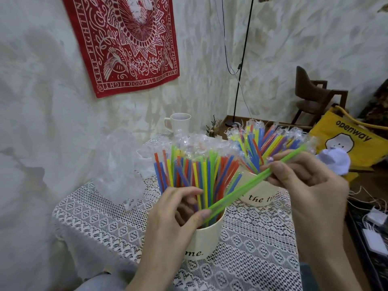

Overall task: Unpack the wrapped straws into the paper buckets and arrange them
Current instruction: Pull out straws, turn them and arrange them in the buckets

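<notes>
White lace tablecloth (258, 244) under two cream paper buckets packed with bright plastic straws.

A thin green straw (249, 185), smooth, round and in a clear wrapper, lies slantwise over the buckets: its long axis runs from the lower left, at the near bucket's (206, 240) rim, up to the right over the far bucket (260, 194). The right hand (310, 185) pinches its upper part between curled fingers; the left hand (178, 215) pinches its lower end with thumb and fingertips at the near bucket's mouth. Upright straws (195, 171) in red, blue, yellow and green fill both round buckets, their crinkled clear wrapper tips standing above. A crumpled clear plastic bag (117, 175) lies left of the buckets, a plain mug (180, 122) behind them. On the rough plastered wall hangs a red patterned cloth (123, 43); a yellow tote bag (348, 141) sits at right.
</notes>
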